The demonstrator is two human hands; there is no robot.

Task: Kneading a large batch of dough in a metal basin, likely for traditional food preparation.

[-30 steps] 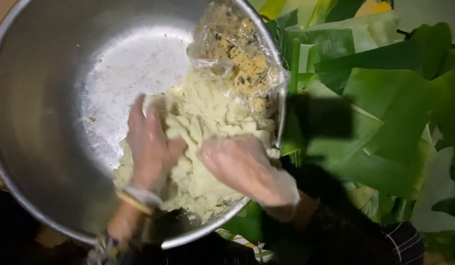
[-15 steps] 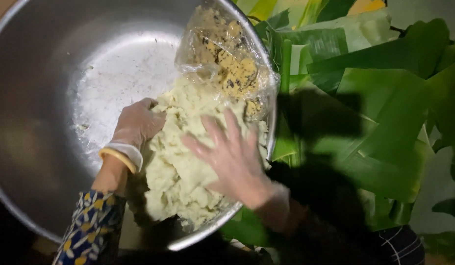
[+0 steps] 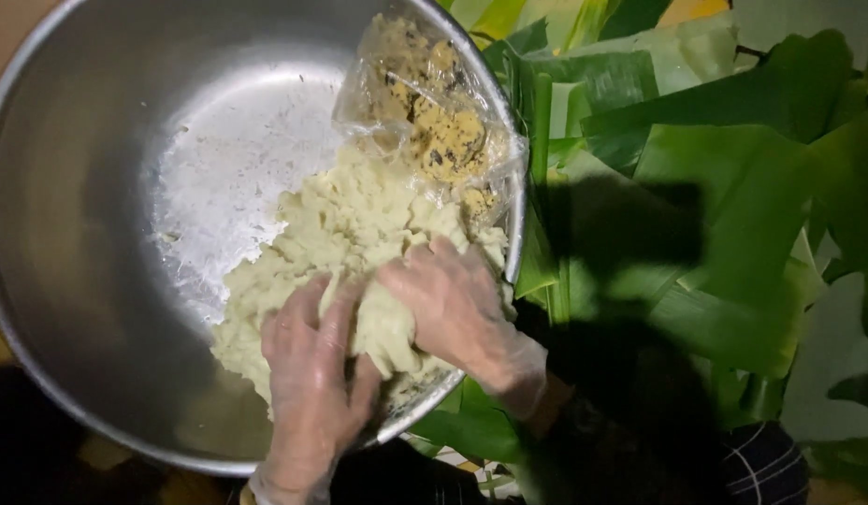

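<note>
Sitting heaped in the lower right part of a large steel mixing bowl (image 3: pixel 69 215): a mound of pale yellow dough (image 3: pixel 350 243), lumpy and crumbly on top, moist-looking, with rough clumps and finger-pressed hollows. Spreads from about the bowl's middle to its right rim and down toward the near rim. Pressed from the near side by both hands, each in a thin clear plastic glove.

Left hand (image 3: pixel 312 374): lies flat on the near edge of the dough, fingers spread and slightly bent, digging into the mass; open, gripping nothing separate. Right hand (image 3: pixel 453 304): just beside the left, fingers curled down and inward over a lump of dough, loosely cupped around it rather than closed tight. Nearly touching each other over the dough.

Resting against the far right rim, touching the top of the mound: a crumpled clear plastic bag (image 3: pixel 434 112) holding darker, golden-brown crumbly filling with dark flecks. Smeared over the bare bowl floor left of the dough: a whitish floury film (image 3: pixel 228 168).

Lying outside the bowl to the right, overlapping in layers: broad green banana leaves (image 3: pixel 715 168), partly crossed by a dark shadow.
</note>
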